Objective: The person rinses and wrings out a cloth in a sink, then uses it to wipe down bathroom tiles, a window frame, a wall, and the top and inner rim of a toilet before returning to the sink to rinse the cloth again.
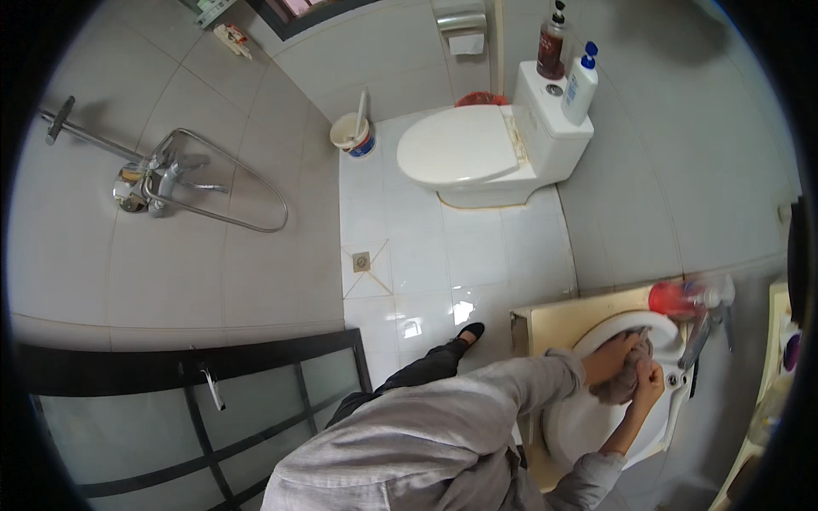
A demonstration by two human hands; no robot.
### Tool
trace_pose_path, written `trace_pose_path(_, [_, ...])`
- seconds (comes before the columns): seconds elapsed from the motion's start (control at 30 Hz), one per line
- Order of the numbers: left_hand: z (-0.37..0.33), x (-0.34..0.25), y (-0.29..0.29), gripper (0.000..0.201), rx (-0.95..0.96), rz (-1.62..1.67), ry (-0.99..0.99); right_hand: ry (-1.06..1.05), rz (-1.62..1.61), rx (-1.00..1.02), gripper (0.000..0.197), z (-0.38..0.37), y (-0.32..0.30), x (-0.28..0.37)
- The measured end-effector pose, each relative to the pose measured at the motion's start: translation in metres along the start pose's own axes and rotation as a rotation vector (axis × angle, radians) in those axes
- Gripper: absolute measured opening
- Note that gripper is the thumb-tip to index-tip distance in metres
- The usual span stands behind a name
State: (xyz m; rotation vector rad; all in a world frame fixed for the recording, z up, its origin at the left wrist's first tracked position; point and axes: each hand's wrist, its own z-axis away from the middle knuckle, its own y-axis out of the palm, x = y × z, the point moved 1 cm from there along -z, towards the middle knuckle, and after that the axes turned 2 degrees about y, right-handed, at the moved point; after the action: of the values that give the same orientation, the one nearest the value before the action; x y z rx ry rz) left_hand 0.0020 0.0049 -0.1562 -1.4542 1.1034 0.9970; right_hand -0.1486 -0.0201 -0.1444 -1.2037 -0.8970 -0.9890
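Both my hands are over the white washbasin point(558, 430), closed on a bunched grey-brown cloth point(615, 392). My left hand point(607, 358) reaches in from the basin's left side and grips the cloth's upper part; some of its fingers are hidden by the cloth. My right hand point(649, 383) pinches the cloth from the near right side, its fingers bent around the fabric. Beside my hands, a chrome tap point(697, 339) stands at the basin's back edge. A red bottle with a pale pump top point(675, 298) stands near that tap, somewhat blurred.
A cream counter point(554, 319) surrounds the basin, with a shelf point(758, 409) at the right. Beyond are a white toilet point(460, 149) with two pump bottles on its tank and a small bucket point(351, 132). A shower mixer point(162, 183) is on the left wall, above a dark-framed door point(204, 366).
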Motion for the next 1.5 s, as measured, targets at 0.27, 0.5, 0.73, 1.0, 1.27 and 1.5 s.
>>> trace_pose_path(0.27, [0.011,0.004,0.017,0.024,0.218,-0.424,0.042,0.010,0.914,0.237,0.051,0.050,-0.013,-0.050])
trace_pose_path(0.5, [0.008,-0.020,0.023,0.021,0.000,0.520,-0.289,0.115,0.342,0.196,0.022,0.040,-0.055,0.047])
trace_pose_path(0.73, [0.002,-0.057,0.017,0.040,-0.252,0.598,-0.086,-0.204,0.024,-0.032,0.039,0.054,-0.064,0.071])
trace_pose_path(1.0, [0.045,-0.019,0.017,0.033,-0.013,-0.087,-0.411,0.145,0.320,0.219,0.033,0.058,-0.069,-0.068])
trace_pose_path(1.27, [-0.005,-0.048,-0.038,0.029,-0.115,0.224,-0.141,-0.108,0.039,-0.190,0.032,0.043,-0.078,0.083])
trace_pose_path(1.5, [0.006,-0.058,-0.022,0.032,0.211,-0.543,-0.052,-0.071,0.156,-0.149,0.030,0.053,-0.088,0.008])
